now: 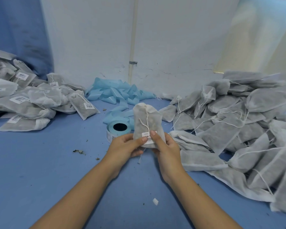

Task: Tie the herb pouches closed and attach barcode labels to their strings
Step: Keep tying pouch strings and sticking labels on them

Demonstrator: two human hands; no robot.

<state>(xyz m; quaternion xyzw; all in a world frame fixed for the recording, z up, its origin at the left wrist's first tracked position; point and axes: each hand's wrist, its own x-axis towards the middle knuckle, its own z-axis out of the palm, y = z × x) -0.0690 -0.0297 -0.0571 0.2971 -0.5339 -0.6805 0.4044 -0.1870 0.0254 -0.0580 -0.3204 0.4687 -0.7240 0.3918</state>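
White fabric herb pouch (147, 123) held upright above blue table (40, 162), left hand (125, 147) and right hand (166, 146) gripping its base, both thumbs pressing barcode label (148, 138) against it.

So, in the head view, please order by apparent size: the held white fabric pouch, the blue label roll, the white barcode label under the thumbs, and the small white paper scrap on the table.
1. White fabric pouch
2. Blue label roll, partly hidden behind the pouch
3. White barcode label, partly covered by the thumbs
4. Small white paper scrap, smallest although nearest the camera
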